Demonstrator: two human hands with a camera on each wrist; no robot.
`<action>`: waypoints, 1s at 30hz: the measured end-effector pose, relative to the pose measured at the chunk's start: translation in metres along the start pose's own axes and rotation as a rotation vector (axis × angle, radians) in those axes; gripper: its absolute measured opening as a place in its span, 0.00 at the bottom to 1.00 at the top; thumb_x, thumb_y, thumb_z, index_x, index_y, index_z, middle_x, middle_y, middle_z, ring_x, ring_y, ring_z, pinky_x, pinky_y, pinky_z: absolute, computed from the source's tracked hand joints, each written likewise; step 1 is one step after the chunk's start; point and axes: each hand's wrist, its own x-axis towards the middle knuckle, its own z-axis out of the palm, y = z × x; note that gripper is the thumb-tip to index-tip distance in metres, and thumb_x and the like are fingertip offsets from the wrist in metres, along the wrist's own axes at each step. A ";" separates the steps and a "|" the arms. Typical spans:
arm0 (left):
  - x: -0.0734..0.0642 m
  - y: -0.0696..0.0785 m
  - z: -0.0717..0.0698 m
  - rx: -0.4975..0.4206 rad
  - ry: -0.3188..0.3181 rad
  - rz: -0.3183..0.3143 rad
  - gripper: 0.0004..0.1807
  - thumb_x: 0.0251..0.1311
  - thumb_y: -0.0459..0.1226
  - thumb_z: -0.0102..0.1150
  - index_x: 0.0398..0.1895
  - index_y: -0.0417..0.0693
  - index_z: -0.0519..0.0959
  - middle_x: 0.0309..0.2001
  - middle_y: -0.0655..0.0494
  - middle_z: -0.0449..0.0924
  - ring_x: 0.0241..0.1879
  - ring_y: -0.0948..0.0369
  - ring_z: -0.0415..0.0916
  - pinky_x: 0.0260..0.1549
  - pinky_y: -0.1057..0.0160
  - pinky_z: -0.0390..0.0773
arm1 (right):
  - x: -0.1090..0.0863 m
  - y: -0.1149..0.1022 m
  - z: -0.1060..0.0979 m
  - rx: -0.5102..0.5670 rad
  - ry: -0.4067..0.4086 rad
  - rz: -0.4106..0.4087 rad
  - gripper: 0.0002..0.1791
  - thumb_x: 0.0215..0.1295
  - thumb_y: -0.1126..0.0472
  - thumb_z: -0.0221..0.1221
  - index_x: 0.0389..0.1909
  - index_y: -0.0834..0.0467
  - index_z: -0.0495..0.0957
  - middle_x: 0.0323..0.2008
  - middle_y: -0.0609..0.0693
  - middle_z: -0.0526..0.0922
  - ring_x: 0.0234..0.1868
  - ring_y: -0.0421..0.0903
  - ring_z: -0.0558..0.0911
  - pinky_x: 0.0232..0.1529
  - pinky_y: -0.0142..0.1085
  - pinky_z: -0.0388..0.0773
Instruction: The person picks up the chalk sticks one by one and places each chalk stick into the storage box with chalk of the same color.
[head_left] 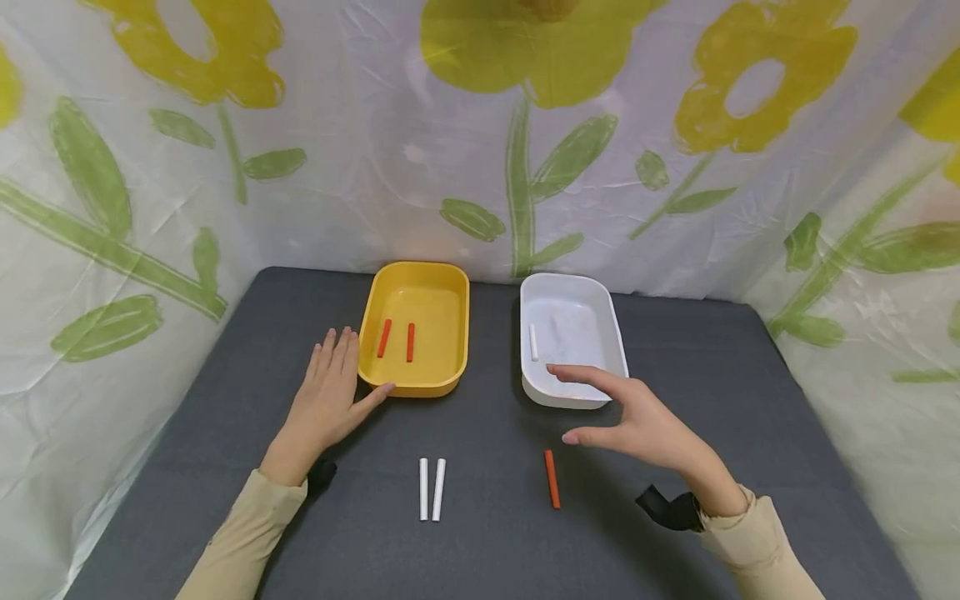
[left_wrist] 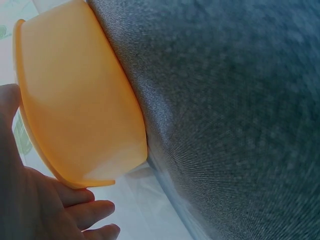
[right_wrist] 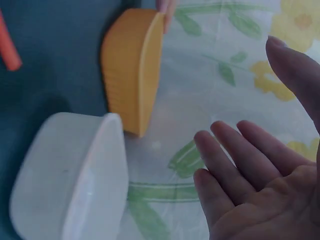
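My left hand (head_left: 327, 398) rests with straight fingers against the left side and near corner of a yellow tray (head_left: 427, 379). Two red chalk-like sticks (head_left: 410, 342) lie inside that tray. My right hand (head_left: 645, 421) hovers at the near right corner of a white tray (head_left: 566, 396), thumb and fingers spread apart, holding nothing. One white stick (head_left: 533, 342) lies in the white tray, towards its left side. In the right wrist view the palm of the right hand (right_wrist: 260, 195) shows bare. On the cloth below the right hand lies another red stick (head_left: 552, 479).
Two white sticks (head_left: 423, 490) lie side by side on the dark grey tablecloth (head_left: 487, 550), in front of the yellow tray. A pale curtain (head_left: 360, 167) printed with yellow flowers hangs behind the table and along both sides. Black straps (head_left: 670, 508) sit at the wrists.
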 end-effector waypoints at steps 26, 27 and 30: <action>0.000 0.000 0.001 -0.001 -0.003 -0.001 0.58 0.65 0.65 0.50 0.77 0.30 0.40 0.77 0.33 0.39 0.77 0.41 0.31 0.73 0.45 0.31 | -0.058 0.067 0.065 0.097 -0.024 0.114 0.43 0.51 0.49 0.75 0.68 0.55 0.71 0.65 0.49 0.75 0.68 0.42 0.70 0.65 0.28 0.64; 0.000 -0.001 0.001 -0.001 -0.001 -0.001 0.58 0.65 0.65 0.50 0.77 0.30 0.41 0.77 0.33 0.39 0.77 0.40 0.31 0.73 0.45 0.31 | -0.058 0.069 0.066 0.102 -0.020 0.122 0.43 0.50 0.49 0.75 0.68 0.54 0.71 0.65 0.48 0.75 0.68 0.42 0.70 0.65 0.28 0.64; 0.000 -0.001 0.001 0.000 0.001 -0.003 0.58 0.65 0.65 0.50 0.77 0.30 0.40 0.77 0.33 0.39 0.77 0.41 0.31 0.73 0.45 0.30 | -0.059 0.072 0.069 0.110 -0.013 0.150 0.44 0.48 0.50 0.77 0.68 0.52 0.72 0.65 0.45 0.75 0.68 0.42 0.70 0.65 0.27 0.64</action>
